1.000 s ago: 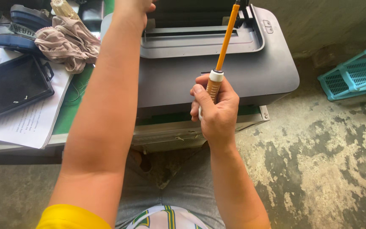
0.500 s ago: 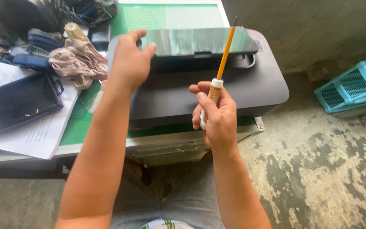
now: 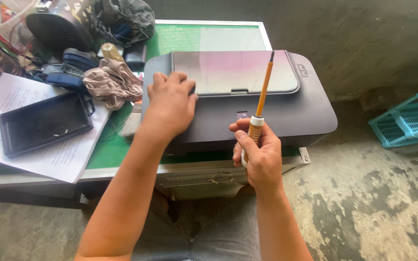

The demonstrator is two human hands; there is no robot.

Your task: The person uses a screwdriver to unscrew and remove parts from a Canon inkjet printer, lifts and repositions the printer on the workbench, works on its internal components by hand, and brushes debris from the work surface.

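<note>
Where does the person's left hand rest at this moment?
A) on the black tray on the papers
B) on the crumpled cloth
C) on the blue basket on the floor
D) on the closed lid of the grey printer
D: the left hand lies flat on the closed top of the grey printer, while the right hand holds the orange screwdriver upright.

We look down on a green-topped table [image 3: 122,150] with a pale metal edge. At twelve o'clock a rough grey wall [image 3: 354,38] rises behind it. From three to five o'clock the concrete floor [image 3: 373,193] is mottled and patchy. A turquoise plastic basket [image 3: 405,123] lies there at three o'clock. Daylight falls evenly, brightest on the tabletop.
</note>
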